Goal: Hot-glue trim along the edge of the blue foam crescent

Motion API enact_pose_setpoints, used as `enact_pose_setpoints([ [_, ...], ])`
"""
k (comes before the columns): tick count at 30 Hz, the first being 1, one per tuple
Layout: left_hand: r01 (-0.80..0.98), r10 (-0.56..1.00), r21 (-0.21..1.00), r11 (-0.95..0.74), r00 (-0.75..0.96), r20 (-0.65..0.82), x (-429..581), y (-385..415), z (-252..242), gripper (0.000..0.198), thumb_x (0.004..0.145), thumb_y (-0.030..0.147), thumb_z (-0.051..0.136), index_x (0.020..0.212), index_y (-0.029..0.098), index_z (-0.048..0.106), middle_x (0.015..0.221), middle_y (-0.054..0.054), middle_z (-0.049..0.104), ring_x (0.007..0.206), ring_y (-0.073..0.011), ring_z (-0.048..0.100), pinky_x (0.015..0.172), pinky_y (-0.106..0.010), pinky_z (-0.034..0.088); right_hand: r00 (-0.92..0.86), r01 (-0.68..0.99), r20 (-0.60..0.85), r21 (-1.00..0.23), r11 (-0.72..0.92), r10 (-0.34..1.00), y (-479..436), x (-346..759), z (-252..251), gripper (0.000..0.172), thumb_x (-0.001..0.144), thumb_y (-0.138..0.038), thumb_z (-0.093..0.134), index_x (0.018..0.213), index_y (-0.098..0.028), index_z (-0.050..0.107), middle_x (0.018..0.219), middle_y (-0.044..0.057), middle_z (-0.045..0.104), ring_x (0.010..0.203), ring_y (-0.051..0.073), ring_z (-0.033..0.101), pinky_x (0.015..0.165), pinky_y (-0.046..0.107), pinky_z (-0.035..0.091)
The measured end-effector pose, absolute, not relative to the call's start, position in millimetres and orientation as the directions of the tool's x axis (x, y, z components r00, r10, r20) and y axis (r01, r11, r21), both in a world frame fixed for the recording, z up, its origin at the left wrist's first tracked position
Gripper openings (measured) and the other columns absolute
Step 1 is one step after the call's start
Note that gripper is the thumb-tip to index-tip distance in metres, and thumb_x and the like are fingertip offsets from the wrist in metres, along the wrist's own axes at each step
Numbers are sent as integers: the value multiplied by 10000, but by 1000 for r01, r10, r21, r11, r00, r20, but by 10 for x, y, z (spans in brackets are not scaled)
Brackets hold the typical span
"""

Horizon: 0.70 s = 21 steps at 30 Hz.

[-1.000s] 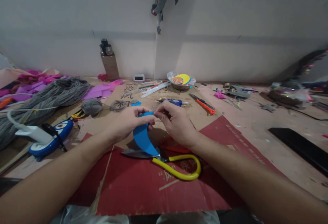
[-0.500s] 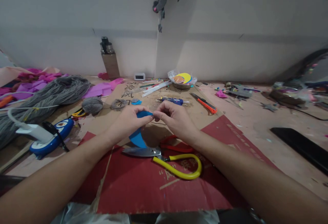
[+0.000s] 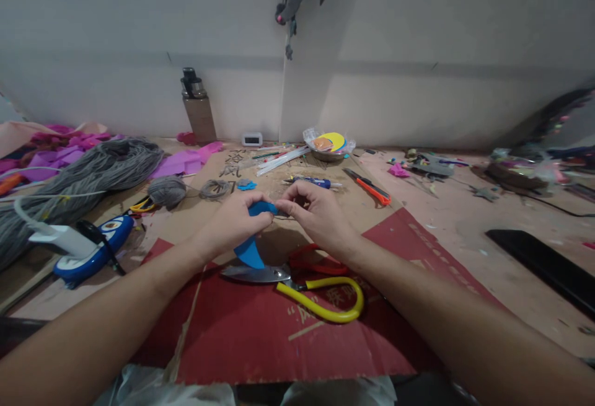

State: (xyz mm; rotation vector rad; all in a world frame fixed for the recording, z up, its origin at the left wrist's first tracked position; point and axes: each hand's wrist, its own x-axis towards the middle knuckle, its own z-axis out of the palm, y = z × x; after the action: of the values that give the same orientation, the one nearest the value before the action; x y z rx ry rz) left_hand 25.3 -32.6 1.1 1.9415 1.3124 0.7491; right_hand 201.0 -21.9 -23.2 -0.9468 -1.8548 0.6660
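– Where's the blue crescent (image 3: 250,251)?
– By the scissors (image 3: 256,274), pinched in the left hand (image 3: 236,217); the right hand (image 3: 320,215) has fingertips together at its tip.
– Best handling?
– Light pinch, I'd say: squeezing might crease it.

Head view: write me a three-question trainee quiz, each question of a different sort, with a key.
1. True or false: the left grip holds the blue curved piece.
2. Multiple choice: which lies nearest the lower tip of the blue curved piece?
a) the grey yarn ball
b) the large scissors
c) the blue and white power strip
3. Fill in the blank: the yellow handle of the large scissors lies over cardboard coloured ____.

Key: 1 true; 2 b; 3 red.
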Motion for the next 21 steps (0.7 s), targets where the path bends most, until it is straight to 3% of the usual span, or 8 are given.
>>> enact_pose_setpoints([
  [5, 627, 932, 699, -344, 319, 173, 268, -352, 26, 130, 698, 253, 516, 790, 188, 581, 593, 39, 572, 561, -135, 504, 538, -233, 382, -277, 313, 486, -770, 556, 829, -225, 2003, -218, 213, 842, -359, 596, 735, -177, 572, 685, -21, 559, 643, 100, 483, 594, 233, 373],
  [9, 615, 938, 717, -327, 302, 169, 282, -364, 31, 170, 699, 280, 537, 838, 187, 568, 604, 33, 581, 579, -148, 530, 551, -243, 396, -280, 298, 464, -790, 535, 841, -227, 1998, -224, 205, 847, -352, 585, 743, -176, 571, 683, -22, 554, 648, 101, 484, 595, 233, 373],
  [21, 610, 948, 739, -287, 291, 128, 272, -345, 26, 95, 694, 278, 565, 686, 187, 541, 539, 35, 560, 492, -121, 479, 491, -237, 346, -294, 179, 350, -894, 411, 890, -218, 1983, -175, 239, 782, -370, 640, 683, -170, 555, 644, -37, 537, 609, 90, 462, 590, 232, 378],
])
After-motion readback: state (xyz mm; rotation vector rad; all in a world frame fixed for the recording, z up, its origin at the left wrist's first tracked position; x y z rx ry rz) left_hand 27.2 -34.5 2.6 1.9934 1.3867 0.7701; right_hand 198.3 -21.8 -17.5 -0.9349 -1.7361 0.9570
